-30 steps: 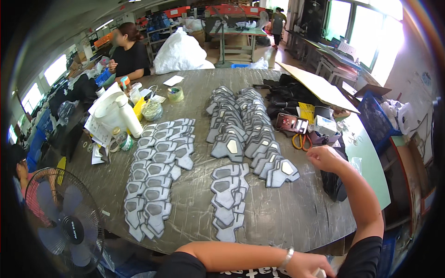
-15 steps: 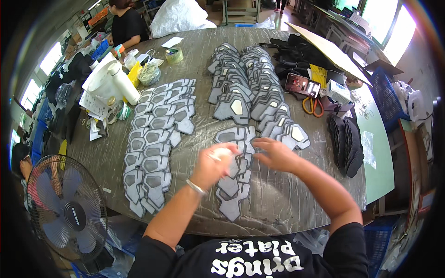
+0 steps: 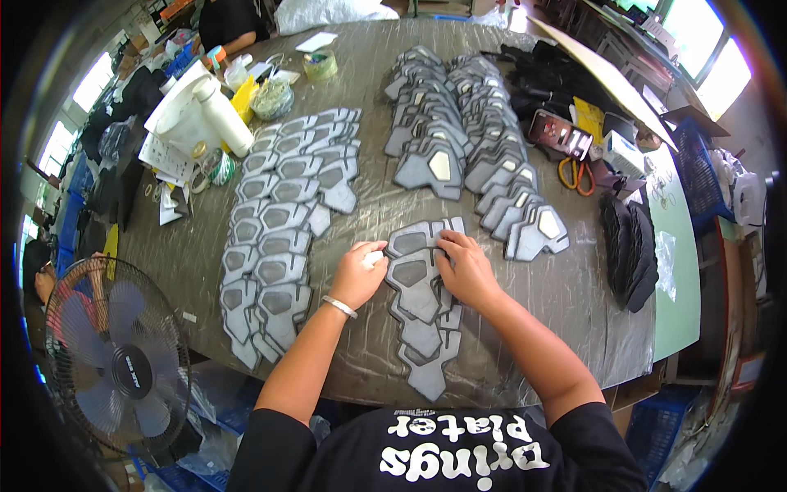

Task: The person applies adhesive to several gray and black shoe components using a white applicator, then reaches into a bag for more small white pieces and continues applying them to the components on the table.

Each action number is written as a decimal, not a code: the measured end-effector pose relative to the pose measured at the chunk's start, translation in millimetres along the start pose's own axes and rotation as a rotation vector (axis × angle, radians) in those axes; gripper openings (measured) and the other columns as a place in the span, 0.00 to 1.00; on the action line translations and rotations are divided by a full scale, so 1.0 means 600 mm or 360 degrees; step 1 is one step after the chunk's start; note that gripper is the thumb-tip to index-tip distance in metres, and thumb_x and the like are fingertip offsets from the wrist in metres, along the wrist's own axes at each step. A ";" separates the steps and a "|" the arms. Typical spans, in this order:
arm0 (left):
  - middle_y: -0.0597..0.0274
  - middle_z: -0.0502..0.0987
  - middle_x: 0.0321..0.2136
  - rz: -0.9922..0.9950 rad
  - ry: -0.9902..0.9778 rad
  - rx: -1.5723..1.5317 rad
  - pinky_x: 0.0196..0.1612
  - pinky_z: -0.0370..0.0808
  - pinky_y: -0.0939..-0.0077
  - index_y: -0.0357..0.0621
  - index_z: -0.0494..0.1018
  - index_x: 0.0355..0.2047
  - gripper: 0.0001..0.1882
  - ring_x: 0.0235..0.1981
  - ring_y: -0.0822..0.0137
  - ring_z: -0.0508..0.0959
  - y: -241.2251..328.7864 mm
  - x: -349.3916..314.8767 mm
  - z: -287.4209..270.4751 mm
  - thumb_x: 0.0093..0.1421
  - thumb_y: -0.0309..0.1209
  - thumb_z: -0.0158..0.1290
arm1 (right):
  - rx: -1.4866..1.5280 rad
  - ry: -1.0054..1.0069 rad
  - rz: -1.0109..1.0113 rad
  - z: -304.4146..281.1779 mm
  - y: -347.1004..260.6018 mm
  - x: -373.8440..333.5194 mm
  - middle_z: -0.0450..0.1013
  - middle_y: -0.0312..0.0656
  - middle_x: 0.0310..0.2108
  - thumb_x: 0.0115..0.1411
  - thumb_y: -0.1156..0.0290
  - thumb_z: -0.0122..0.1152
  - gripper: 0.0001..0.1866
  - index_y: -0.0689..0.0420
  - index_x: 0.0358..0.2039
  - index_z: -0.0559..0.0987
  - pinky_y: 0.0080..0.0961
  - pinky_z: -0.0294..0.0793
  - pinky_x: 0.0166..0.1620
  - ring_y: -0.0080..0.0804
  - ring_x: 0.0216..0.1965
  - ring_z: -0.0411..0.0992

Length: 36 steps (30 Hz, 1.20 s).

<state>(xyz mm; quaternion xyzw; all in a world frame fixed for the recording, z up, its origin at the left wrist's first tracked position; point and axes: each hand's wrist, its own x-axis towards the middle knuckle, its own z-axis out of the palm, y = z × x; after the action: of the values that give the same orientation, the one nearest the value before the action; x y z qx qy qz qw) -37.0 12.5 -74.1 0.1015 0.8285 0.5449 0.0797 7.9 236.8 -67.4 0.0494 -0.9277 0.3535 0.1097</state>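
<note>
In front of me lies a short column of overlapping grey shaped panels (image 3: 414, 283), with dark edges and a recessed patch in each. My left hand (image 3: 359, 277) is at the column's left edge, fingers curled around a small white piece (image 3: 374, 259), its fingertips by an upper panel. From the right, my right hand (image 3: 469, 269) pinches the edge of that panel, thumb and fingers bent. Farther off, two rows of overlapping grey panels (image 3: 429, 170) carry cream-white inserts (image 3: 440, 168). Another block of grey panels without inserts (image 3: 283, 271) lies to the left.
Black shaped pieces (image 3: 630, 254) are stacked at the right, below orange-handled scissors (image 3: 576, 175) and a phone (image 3: 561, 134). A white bottle (image 3: 223, 119), tape rolls (image 3: 320, 65) and a white bucket stand far left. A fan (image 3: 123, 365) is at the near left. Another person sits across the table.
Both hands have come down and settled at either side of the near column, the right one moving nearer to me. An upper panel now lies lower over the column. The view has shifted slightly.
</note>
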 end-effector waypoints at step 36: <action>0.65 0.76 0.19 -0.0593 -0.0673 -0.0068 0.15 0.67 0.82 0.33 0.78 0.32 0.14 0.14 0.77 0.71 0.046 -0.003 -0.010 0.52 0.34 0.64 | 0.0372 -0.0315 -0.0733 -0.059 -0.093 -0.118 0.77 0.38 0.41 0.51 0.79 0.61 0.11 0.56 0.36 0.76 0.31 0.75 0.44 0.37 0.40 0.75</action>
<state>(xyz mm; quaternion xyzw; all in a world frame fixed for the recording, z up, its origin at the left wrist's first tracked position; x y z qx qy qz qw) -34.3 17.5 -46.1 0.0573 0.7863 0.5048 0.3517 92.3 219.8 -22.5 0.3056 -0.8512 0.4173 0.0894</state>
